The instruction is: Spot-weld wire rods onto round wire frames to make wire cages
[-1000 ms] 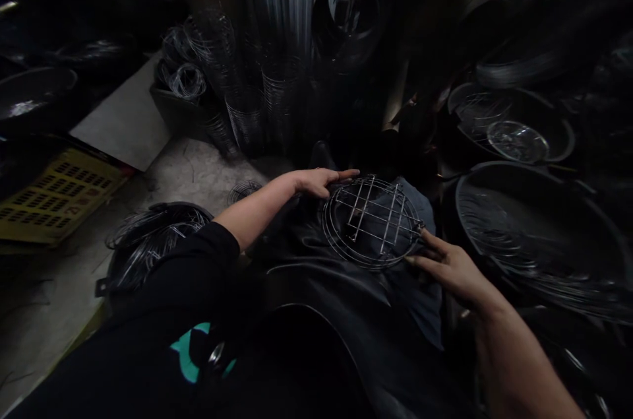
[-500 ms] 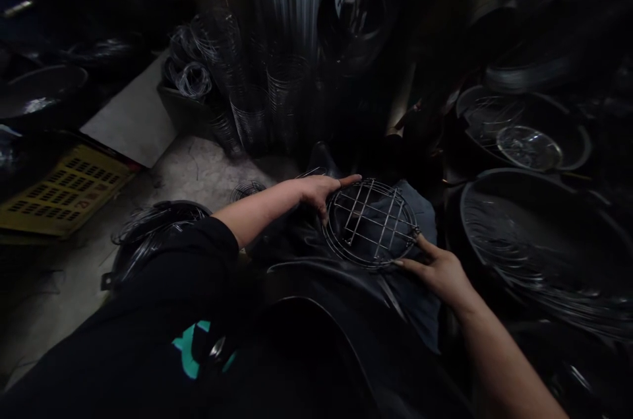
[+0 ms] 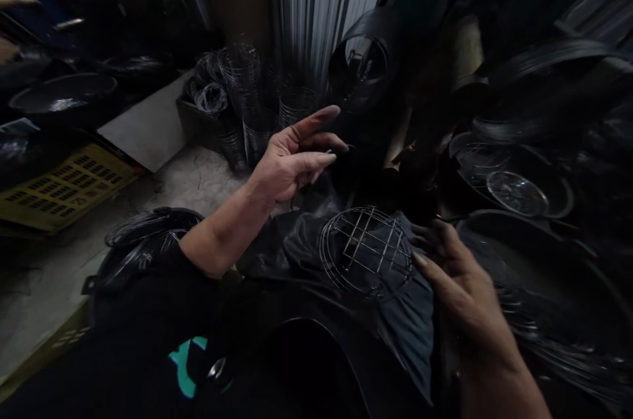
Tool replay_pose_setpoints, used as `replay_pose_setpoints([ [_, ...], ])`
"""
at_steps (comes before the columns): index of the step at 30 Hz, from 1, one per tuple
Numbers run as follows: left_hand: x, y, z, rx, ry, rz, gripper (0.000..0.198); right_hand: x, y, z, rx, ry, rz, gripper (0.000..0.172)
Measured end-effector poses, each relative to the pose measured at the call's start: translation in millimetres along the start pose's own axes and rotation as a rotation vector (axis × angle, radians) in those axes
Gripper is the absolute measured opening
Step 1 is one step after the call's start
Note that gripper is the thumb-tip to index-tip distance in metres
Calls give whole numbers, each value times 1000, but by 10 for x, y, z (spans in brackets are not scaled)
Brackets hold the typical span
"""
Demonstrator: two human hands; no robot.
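Observation:
A round wire rack (image 3: pixel 366 250), with crossed wires inside ring-shaped rims, rests over the dark cloth (image 3: pixel 408 333) on my lap. Above and to the left of it, my left hand (image 3: pixel 291 161) is raised clear of the rack. Its index finger points outward and its thumb stands apart; I make out nothing held in it. At the rack's right edge is my right hand (image 3: pixel 465 280), thumb tip against or just beside the rim. The other fingers are spread away from the thumb, their tips smeared by motion.
Wide dark basins (image 3: pixel 558 234) with wire pieces stand at the right. Stacked wire baskets (image 3: pixel 260 128) are ahead, beside a bin of wire coils (image 3: pixel 211 97). A yellow crate (image 3: pixel 74 185) sits left, near a tub of wires (image 3: pixel 148 231). Another person's hand (image 3: pixel 20 0) shows far left.
My left hand has let go of the rack's rim and risen up and leftward. The right hand's fingers have opened at the rim. The view has shifted slightly.

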State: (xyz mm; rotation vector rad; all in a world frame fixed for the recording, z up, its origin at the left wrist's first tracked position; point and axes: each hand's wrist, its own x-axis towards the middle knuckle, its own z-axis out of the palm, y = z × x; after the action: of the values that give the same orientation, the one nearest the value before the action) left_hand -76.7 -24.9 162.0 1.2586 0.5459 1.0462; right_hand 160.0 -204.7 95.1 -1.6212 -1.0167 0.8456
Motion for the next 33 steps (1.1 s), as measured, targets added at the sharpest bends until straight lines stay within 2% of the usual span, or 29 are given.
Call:
replay_pose_setpoints([
  [2, -80, 54, 144, -110, -22, -36, 51, 7, -125, 187, 150, -82, 27, 81],
  [3, -99, 13, 190, -158, -44, -61, 49, -12, -158, 261, 223, -70, 55, 79],
  [5, -88, -184, 241, -238, -89, -108, 49, -83, -178, 358, 257, 80, 90, 70],
  [7, -31, -478, 267, -266, -89, -120, 53, -167, -145, 389, 154, 301, 95, 60],
  [8, 4, -635, 281, -246, -71, -107, 56, -202, -112, 383, 71, 385, 87, 57],
  [10, 69, -924, 318, -124, -41, -73, 61, -237, -20, 343, -88, 457, 68, 53],
  [12, 112, -1145, 360, 45, -62, -74, 63, -223, 92, 276, -196, 453, 74, 52],
  [15, 132, -1338, 396, 226, -133, -111, 63, -149, 239, 168, -275, 432, 109, 52],
  [18, 123, -1427, 385, 254, -159, -167, 64, -103, 304, 109, -298, 395, 149, 52],
  [24, 120, -1489, 374, 62, -131, -341, 61, -172, 324, 160, -341, 398, 200, 53],
  [29, 157, -1490, 405, 62, -91, -340, 62, -204, 434, 186, -355, 444, 199, 55],
  [33, 112, -1483, 367, 3, -97, -407, 62, -255, 473, 194, -369, 442, 196, 59],
])
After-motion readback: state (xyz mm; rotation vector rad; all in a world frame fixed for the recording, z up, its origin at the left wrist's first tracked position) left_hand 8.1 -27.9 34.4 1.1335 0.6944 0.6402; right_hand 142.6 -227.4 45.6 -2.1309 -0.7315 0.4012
